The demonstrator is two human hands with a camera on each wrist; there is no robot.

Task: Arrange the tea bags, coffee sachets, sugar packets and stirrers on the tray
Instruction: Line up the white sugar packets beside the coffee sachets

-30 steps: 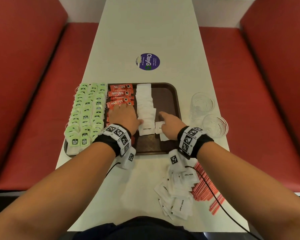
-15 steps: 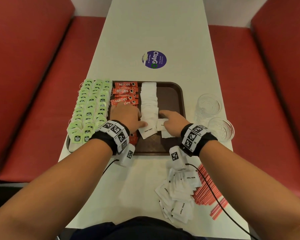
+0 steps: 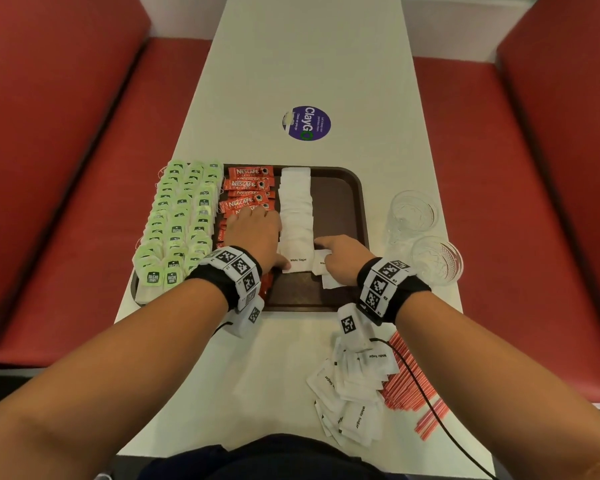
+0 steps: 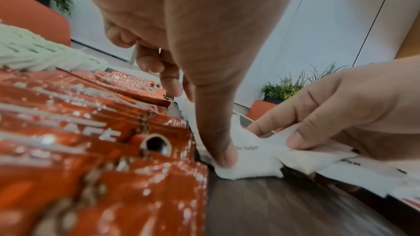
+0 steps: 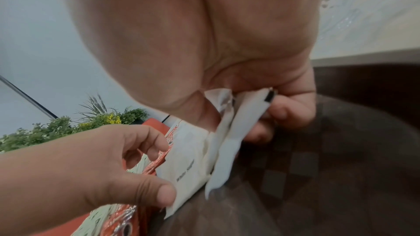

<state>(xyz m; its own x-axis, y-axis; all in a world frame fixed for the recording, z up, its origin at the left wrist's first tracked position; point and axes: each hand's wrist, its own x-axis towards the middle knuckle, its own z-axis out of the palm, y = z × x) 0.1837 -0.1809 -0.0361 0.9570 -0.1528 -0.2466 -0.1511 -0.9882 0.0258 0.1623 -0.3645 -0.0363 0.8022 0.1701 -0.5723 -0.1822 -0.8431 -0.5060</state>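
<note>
We see a long pale table (image 3: 312, 64) between red benches, bearing a round purple ClayGo sticker (image 3: 309, 123) near its middle. A dark brown tray (image 3: 340, 209) sits on the table closer to us, and just right of it stand two clear glasses (image 3: 413, 211), one behind the other and very near each other. At the near right of the table lies a loose heap of white sugar packets (image 3: 352, 393), with a bundle of red stirrers (image 3: 407, 386) touching its right side; a black cable (image 3: 430, 407) crosses the stirrers.
</note>
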